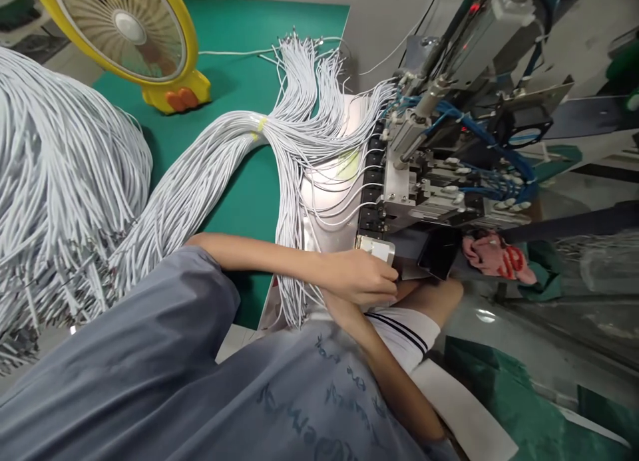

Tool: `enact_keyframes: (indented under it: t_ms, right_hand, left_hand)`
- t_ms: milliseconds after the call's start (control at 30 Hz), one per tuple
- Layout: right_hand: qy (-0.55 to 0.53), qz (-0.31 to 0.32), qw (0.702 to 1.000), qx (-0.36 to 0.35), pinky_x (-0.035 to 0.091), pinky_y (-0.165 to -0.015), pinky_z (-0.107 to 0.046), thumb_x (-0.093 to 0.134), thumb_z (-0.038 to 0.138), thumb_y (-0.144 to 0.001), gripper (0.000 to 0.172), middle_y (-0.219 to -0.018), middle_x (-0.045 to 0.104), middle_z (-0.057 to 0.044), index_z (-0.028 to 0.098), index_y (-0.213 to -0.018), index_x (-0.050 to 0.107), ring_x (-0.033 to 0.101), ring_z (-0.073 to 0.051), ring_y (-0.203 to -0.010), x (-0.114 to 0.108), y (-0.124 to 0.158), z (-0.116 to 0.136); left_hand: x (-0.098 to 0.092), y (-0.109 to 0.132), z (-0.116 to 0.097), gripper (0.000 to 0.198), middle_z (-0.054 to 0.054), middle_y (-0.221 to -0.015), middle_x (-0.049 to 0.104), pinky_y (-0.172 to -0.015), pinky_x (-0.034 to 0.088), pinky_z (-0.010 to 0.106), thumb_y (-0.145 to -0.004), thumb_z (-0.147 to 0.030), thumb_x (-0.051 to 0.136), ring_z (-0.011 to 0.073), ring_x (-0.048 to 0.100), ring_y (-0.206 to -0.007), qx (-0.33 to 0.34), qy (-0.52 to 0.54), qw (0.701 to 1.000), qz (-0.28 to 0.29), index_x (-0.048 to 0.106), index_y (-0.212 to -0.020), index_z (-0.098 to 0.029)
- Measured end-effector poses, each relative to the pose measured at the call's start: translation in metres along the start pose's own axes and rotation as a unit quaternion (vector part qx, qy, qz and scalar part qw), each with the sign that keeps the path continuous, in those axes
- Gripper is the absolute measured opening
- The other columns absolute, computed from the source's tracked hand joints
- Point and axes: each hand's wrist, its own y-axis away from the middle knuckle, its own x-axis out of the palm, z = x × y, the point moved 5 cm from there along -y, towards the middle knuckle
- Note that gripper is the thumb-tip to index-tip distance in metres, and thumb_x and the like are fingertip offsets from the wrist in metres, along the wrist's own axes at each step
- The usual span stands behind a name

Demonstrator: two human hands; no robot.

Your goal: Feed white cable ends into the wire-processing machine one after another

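Observation:
My left hand (363, 276) reaches across in front of my body, its fingers curled together beside a white block (378, 249) at the near end of the machine. What those fingers hold, if anything, is hidden. Under it lies my right hand (340, 307), mostly covered by the left, so its fingers do not show. Close by, a large bundle of white cables (214, 152), tied with a yellow band (260, 126), spreads over the work surface. Single cable ends run into a row of black holders (373, 168) along the machine's edge.
The machine (424, 148) with blue air tubes stands at the right. A yellow fan (177, 98) is on the green tabletop (249, 211). At the left hangs another big heap of white cables (64, 161). A dark phone-like slab (439, 251) and pink cloth (494, 255) lie right of my hands.

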Motion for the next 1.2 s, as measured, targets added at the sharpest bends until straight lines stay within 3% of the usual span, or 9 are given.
enact_keyframes:
  t_ms: [167, 333, 400, 467, 633, 800, 933, 1100, 1200]
  right_hand:
    - [-0.02, -0.031, 0.999, 0.009, 0.05, -0.059, -0.034, 0.055, 0.029, -0.08, 0.018, -0.065, 0.06, -0.003, 0.021, -0.067, 0.064, 0.059, -0.02, -0.067, -0.066, -0.001, 0.001]
    - [-0.137, -0.215, 0.967, 0.01, 0.044, -0.052, -0.026, 0.067, 0.031, -0.072, 0.013, -0.058, 0.059, 0.001, 0.017, -0.073, 0.067, 0.052, -0.011, -0.052, -0.125, -0.012, 0.007]
    - [-0.237, -0.206, 0.949, 0.003, 0.045, -0.052, -0.025, 0.07, 0.031, -0.069, 0.016, -0.06, 0.061, 0.001, 0.019, -0.078, 0.067, 0.055, -0.011, -0.054, -0.128, -0.017, 0.01]
    - [-0.318, -0.156, 0.935, -0.003, 0.046, -0.052, -0.025, 0.07, 0.034, -0.07, 0.018, -0.064, 0.062, -0.001, 0.02, -0.081, 0.066, 0.057, -0.012, -0.059, -0.121, -0.022, 0.014]
    - [-0.371, -0.125, 0.92, 0.005, 0.046, -0.052, -0.024, 0.074, 0.036, -0.066, 0.021, -0.069, 0.063, -0.001, 0.02, -0.077, 0.066, 0.056, -0.011, -0.06, -0.104, -0.025, 0.018]
    - [-0.322, -0.141, 0.936, -0.004, 0.046, -0.053, -0.024, 0.077, 0.03, -0.063, 0.019, -0.075, 0.063, 0.0, 0.02, -0.073, 0.065, 0.054, -0.01, -0.058, -0.103, -0.025, 0.019]
    - [-0.279, -0.149, 0.949, -0.014, 0.045, -0.052, -0.024, 0.072, 0.034, -0.069, 0.017, -0.071, 0.062, -0.002, 0.018, -0.071, 0.067, 0.055, -0.011, -0.06, -0.109, -0.024, 0.023]
    - [-0.101, -0.177, 0.978, -0.045, 0.038, -0.051, -0.024, 0.066, 0.027, -0.073, 0.012, -0.066, 0.06, -0.001, 0.017, -0.066, 0.069, 0.049, -0.01, -0.057, -0.121, -0.021, 0.04]
    - [-0.001, -0.159, 0.986, -0.047, 0.032, -0.048, -0.024, 0.064, 0.026, -0.074, 0.015, -0.06, 0.053, 0.001, 0.016, -0.065, 0.067, 0.043, -0.009, -0.053, -0.123, -0.023, 0.043]
  left_hand:
    - [-0.007, -0.001, 0.017, 0.04, 0.011, -0.104, 0.061, -0.079, 0.045, 0.023, -0.094, -0.039, 0.043, 0.0158, 0.059, -0.092, -0.091, 0.145, 0.985, -0.02, 0.059, -0.114, -0.009]
    - [-0.014, -0.003, 0.042, 0.026, 0.007, -0.092, 0.062, -0.075, 0.046, 0.024, -0.09, -0.029, 0.053, 0.0134, 0.06, -0.083, -0.153, 0.217, 0.961, -0.077, 0.064, -0.107, -0.012]
    - [-0.018, -0.003, 0.045, 0.02, 0.004, -0.081, 0.061, -0.07, 0.046, 0.022, -0.089, -0.023, 0.053, 0.0111, 0.059, -0.074, -0.157, 0.238, 0.951, -0.12, 0.067, -0.098, -0.013]
    - [-0.022, -0.003, 0.045, 0.018, 0.003, -0.074, 0.06, -0.064, 0.045, 0.02, -0.089, -0.022, 0.053, 0.0089, 0.056, -0.065, -0.158, 0.264, 0.939, -0.157, 0.068, -0.091, -0.012]
    - [-0.027, -0.001, 0.044, 0.021, 0.002, -0.072, 0.06, -0.054, 0.043, 0.017, -0.088, -0.025, 0.054, 0.0062, 0.054, -0.057, -0.173, 0.312, 0.914, -0.195, 0.069, -0.082, -0.013]
    - [-0.032, -0.003, 0.043, 0.02, 0.003, -0.068, 0.061, -0.058, 0.044, 0.018, -0.088, -0.021, 0.054, 0.0078, 0.056, -0.061, -0.143, 0.292, 0.922, -0.209, 0.07, -0.078, -0.013]
    - [-0.034, -0.003, 0.043, 0.02, 0.003, -0.068, 0.061, -0.058, 0.043, 0.018, -0.087, -0.021, 0.054, 0.0083, 0.055, -0.061, -0.135, 0.256, 0.934, -0.211, 0.07, -0.079, -0.013]
    - [-0.03, -0.003, 0.044, 0.021, 0.003, -0.069, 0.06, -0.058, 0.042, 0.02, -0.088, -0.019, 0.051, 0.0098, 0.056, -0.064, -0.121, 0.195, 0.958, -0.173, 0.07, -0.085, -0.014]
    - [-0.026, -0.002, 0.046, 0.022, 0.004, -0.072, 0.061, -0.057, 0.041, 0.02, -0.087, -0.019, 0.049, 0.0102, 0.056, -0.064, -0.139, 0.156, 0.967, -0.147, 0.07, -0.083, -0.013]
